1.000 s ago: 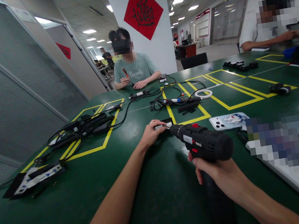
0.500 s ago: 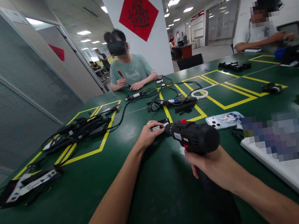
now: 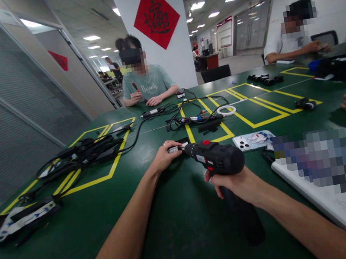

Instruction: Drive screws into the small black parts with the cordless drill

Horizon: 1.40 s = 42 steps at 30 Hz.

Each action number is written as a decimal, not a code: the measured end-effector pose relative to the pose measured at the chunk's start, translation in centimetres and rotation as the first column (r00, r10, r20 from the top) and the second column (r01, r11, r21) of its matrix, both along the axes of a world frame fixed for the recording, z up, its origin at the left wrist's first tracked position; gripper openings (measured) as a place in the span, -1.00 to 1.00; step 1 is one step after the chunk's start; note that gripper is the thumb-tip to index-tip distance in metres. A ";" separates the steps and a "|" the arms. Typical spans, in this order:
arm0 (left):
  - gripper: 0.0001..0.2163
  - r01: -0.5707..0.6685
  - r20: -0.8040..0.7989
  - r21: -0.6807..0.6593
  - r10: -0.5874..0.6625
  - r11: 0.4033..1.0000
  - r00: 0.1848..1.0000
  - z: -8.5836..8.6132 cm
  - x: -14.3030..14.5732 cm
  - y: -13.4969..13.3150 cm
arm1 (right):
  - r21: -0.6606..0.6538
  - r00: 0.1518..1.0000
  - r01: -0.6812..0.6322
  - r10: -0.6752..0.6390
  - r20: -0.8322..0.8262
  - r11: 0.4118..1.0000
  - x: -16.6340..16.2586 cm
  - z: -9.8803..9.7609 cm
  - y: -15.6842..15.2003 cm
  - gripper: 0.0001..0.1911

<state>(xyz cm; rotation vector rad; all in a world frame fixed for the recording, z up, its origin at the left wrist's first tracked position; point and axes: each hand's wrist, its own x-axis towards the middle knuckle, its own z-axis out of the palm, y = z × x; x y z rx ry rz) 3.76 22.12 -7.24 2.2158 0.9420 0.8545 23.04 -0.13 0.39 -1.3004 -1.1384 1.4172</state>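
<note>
A black cordless drill (image 3: 218, 156) with red buttons is gripped in my right hand (image 3: 230, 184), its handle running down toward the table. The chuck points left, at a small black-and-white part (image 3: 175, 149) on the table. My left hand (image 3: 166, 156) has its fingers closed on this part, which they partly cover, so its kind does not show. The drill's tip is right beside the left fingertips; whether it touches the part I cannot tell.
Coiled black cables (image 3: 90, 149) lie at left, near a white-and-black device (image 3: 26, 220). Right of the drill are a phone (image 3: 253, 140) and a white power strip (image 3: 323, 193). A white ring (image 3: 226, 110) lies farther back. One person (image 3: 149, 83) sits opposite, another (image 3: 292, 42) at far right.
The whole view has shifted slightly, so things appear farther left. Both hands keep their holds, and the drill stays at the small part with its handle tilted a little differently.
</note>
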 end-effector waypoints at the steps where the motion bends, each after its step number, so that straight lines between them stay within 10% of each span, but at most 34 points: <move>1: -0.70 -0.001 -0.001 0.000 0.001 1.000 1.000 -0.1 0.0 0.0 | -0.001 1.000 0.002 -0.002 0.005 1.000 0.0 -0.1 0.0 -0.90; 42: -0.71 -0.017 -0.018 -0.018 0.016 1.000 1.000 0.3 0.0 -0.5 | -0.070 0.993 0.048 -0.055 -0.103 0.996 -0.4 -0.6 -0.5 -0.89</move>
